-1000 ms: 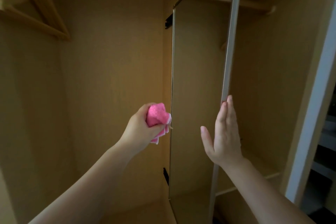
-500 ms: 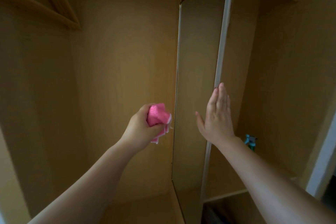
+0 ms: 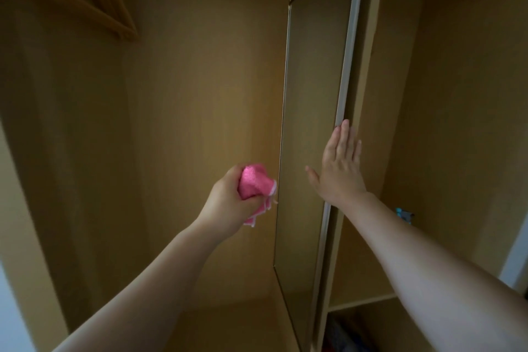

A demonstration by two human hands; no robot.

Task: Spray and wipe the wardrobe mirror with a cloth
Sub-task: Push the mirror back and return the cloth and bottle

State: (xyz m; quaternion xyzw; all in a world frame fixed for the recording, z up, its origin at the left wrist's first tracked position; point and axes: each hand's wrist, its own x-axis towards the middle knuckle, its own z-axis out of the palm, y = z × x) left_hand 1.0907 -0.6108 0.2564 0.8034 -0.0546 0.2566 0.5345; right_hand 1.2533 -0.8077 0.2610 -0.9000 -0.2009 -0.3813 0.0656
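Fingers (image 3: 228, 194) grip pink cloth (image 3: 254, 183) beside mirror (image 3: 311, 123)

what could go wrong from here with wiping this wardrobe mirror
The right hand lies flat against the mirror near its outer frame, so it may leave smears on the glass. The left hand grips the pink cloth bunched up, so little cloth would meet the glass and wiping could streak.

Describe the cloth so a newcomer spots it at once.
Find the tall mirror panel in the middle of the wooden wardrobe. Beside its edge, the left hand grips a bunched cloth. It is the only bright pink thing here.
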